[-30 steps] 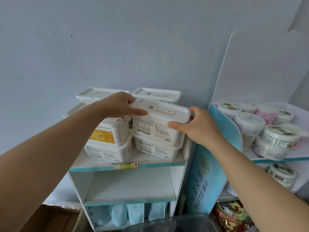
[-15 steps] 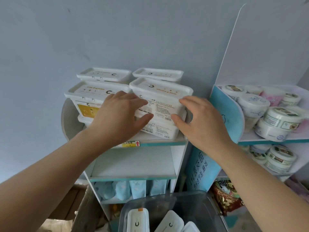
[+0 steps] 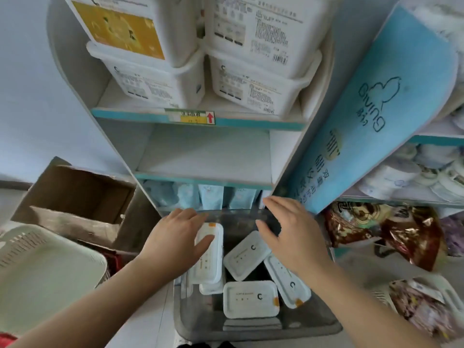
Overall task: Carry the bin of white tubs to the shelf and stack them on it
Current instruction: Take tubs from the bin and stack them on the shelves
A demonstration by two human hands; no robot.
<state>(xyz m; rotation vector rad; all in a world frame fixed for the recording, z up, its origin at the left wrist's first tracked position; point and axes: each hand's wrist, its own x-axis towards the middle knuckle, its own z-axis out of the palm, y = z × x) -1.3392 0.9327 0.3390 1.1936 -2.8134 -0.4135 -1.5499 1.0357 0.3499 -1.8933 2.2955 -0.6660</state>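
Both hands [image 3: 175, 239] now off shelf [image 3: 198, 118], over bin [image 3: 251, 330].

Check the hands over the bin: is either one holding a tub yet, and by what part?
Nothing is gripped. The left hand lies open on the lid of a white tub in the bin; the right hand hovers open.

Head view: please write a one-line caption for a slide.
Both hands reach into the bin of white tubs below the shelf.

Single head view, steeply downward, close above bin [image 3: 256, 330] before shelf [image 3: 200, 119].
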